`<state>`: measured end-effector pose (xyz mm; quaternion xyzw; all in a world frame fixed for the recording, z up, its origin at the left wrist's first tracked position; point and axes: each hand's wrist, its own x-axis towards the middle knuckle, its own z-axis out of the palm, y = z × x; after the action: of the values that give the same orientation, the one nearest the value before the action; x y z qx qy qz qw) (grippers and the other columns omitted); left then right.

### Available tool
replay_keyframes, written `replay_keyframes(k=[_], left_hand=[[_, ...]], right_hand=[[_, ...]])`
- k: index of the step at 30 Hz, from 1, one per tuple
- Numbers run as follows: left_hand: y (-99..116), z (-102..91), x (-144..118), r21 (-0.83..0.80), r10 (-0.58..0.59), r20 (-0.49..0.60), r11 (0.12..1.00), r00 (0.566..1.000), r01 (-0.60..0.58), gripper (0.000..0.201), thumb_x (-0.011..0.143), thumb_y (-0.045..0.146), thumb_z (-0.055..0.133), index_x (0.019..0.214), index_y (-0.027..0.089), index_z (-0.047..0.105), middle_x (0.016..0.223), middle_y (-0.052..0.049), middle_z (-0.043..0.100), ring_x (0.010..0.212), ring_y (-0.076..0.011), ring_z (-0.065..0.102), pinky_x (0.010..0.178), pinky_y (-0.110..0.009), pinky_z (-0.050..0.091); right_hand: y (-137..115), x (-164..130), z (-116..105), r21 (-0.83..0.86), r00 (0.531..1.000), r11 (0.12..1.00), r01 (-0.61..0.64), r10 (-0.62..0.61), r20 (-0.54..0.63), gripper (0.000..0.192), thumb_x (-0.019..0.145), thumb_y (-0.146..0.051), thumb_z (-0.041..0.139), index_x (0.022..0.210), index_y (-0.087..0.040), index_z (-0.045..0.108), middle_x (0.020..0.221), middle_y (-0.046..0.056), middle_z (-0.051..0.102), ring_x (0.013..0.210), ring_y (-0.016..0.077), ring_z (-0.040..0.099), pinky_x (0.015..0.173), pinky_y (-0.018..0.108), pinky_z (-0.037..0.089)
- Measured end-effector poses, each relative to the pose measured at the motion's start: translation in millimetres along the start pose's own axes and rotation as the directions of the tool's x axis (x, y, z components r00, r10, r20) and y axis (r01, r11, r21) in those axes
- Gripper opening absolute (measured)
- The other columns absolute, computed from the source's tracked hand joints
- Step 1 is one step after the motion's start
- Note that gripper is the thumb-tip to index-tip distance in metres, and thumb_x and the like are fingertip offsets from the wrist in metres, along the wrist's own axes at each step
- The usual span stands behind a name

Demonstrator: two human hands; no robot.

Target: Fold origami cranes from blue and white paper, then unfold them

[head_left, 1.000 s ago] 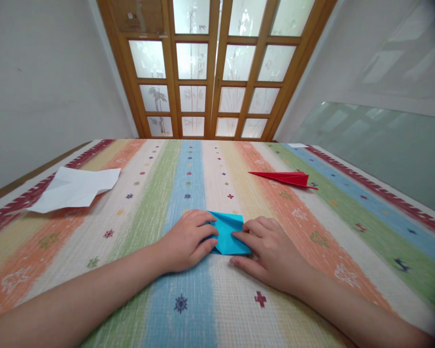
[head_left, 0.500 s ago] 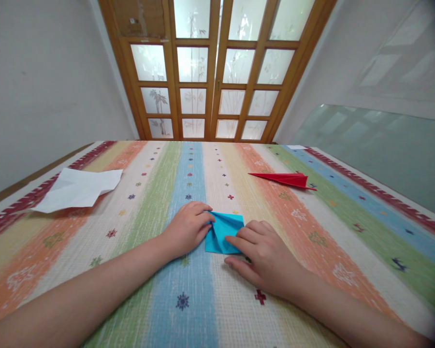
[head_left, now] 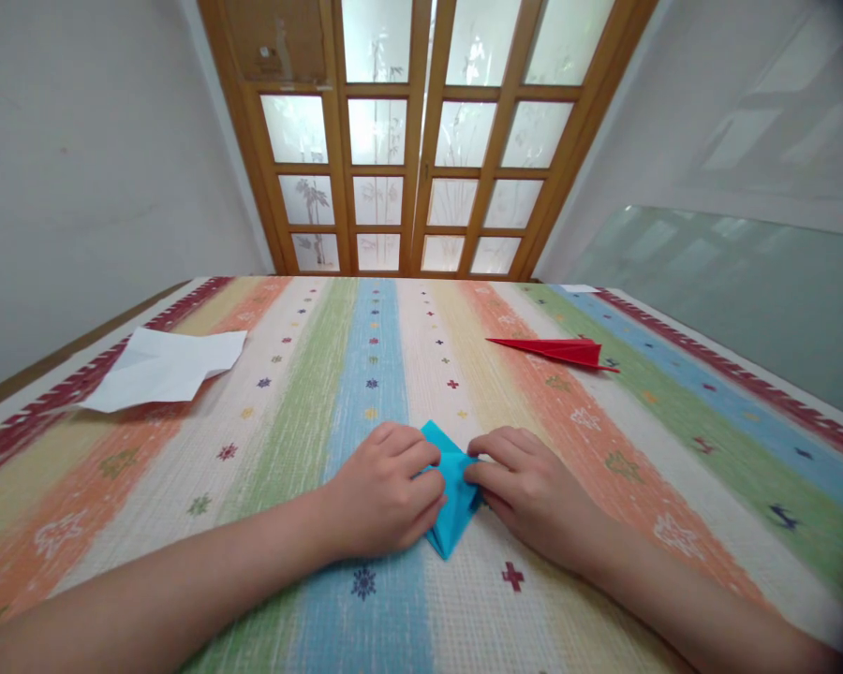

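A folded piece of blue paper point(head_left: 451, 496) lies on the striped tablecloth between my hands, turned so that one corner points away from me and one toward me. My left hand point(head_left: 393, 487) is closed on its left side, fingers curled and pressed at the edge, hiding that corner. At the right corner my right hand point(head_left: 526, 487) pinches the paper between thumb and fingers. Creases and folded layers show on the paper's face and near its lower tip.
A creased white sheet point(head_left: 161, 370) lies at the left of the tablecloth point(head_left: 309, 374). To the right rests a red folded paper plane point(head_left: 562, 351). A small white piece point(head_left: 580, 289) is at the far right edge. Wooden glazed doors point(head_left: 427, 168) stand beyond the table.
The blue paper has turned from square-on to corner-on and sits slightly nearer me. My left hand has come lower and further over it; my right hand has shifted to its right corner.
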<state>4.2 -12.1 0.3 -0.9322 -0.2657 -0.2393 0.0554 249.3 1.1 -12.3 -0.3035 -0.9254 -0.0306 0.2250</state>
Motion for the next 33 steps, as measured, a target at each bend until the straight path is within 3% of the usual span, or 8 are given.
replay_keyframes(k=[3,5,9,13,20,33], left_hand=[[-7,-5.5,3,-0.039,-0.026,-0.004,0.999,1.000,0.026,0.018,0.098,0.026,0.051,0.092,0.016,0.064,0.107,-0.008,0.068,0.104,-0.0265,0.058,0.095,-0.046,0.042],[-16,-7.7,4,-0.153,-0.091,0.032,0.984,0.995,0.095,0.015,0.097,0.025,0.054,0.101,0.017,0.066,0.114,-0.009,0.067,0.109,-0.0265,0.058,0.099,-0.046,0.041],[-29,-9.7,5,-0.426,-0.119,0.165,0.887,0.979,0.179,0.014,0.098,0.022,0.054,0.106,0.018,0.066,0.108,-0.006,0.069,0.104,-0.0207,0.061,0.095,-0.037,0.045],[-29,-12.0,8,-0.525,-0.098,0.212,0.828,0.972,0.197,0.015,0.099,0.025,0.054,0.103,0.018,0.067,0.103,-0.006,0.070,0.098,-0.0194,0.063,0.092,-0.035,0.045],[-37,-4.0,4,-0.506,-0.163,0.201,0.827,0.966,0.245,0.015,0.097,0.024,0.057,0.105,0.018,0.068,0.103,-0.006,0.072,0.100,-0.0206,0.063,0.094,-0.037,0.045],[-57,8.9,-5,-0.585,-0.161,0.208,0.770,0.965,0.255,0.027,0.092,0.025,0.066,0.118,0.021,0.065,0.116,-0.008,0.069,0.108,-0.0209,0.063,0.097,-0.037,0.047]], right_hand=[[8,0,2,0.026,0.999,0.999,0.026,-0.026,-0.029,0.021,0.094,-0.009,0.049,0.088,-0.019,0.067,0.104,0.010,0.067,0.091,0.0238,0.058,0.078,0.038,0.044],[11,0,3,0.062,1.000,0.998,0.021,-0.020,-0.013,0.021,0.093,-0.009,0.049,0.090,-0.019,0.067,0.105,0.010,0.067,0.092,0.0233,0.059,0.078,0.037,0.046],[13,-1,4,0.118,0.999,0.993,-0.008,0.004,0.033,0.020,0.092,-0.009,0.051,0.096,-0.020,0.067,0.103,0.010,0.067,0.090,0.0226,0.060,0.077,0.036,0.047],[11,-3,2,0.136,0.999,0.990,-0.030,0.025,0.038,0.020,0.092,-0.011,0.053,0.099,-0.020,0.069,0.095,0.009,0.068,0.086,0.0220,0.060,0.074,0.035,0.047],[20,-5,2,0.084,0.992,0.990,-0.109,0.114,-0.052,0.019,0.091,-0.011,0.054,0.096,-0.019,0.071,0.093,0.009,0.068,0.085,0.0223,0.061,0.073,0.034,0.049],[28,-8,7,0.144,0.989,0.979,-0.147,0.144,0.027,0.022,0.088,-0.009,0.054,0.098,-0.020,0.071,0.099,0.008,0.069,0.090,0.0212,0.063,0.077,0.035,0.052]])
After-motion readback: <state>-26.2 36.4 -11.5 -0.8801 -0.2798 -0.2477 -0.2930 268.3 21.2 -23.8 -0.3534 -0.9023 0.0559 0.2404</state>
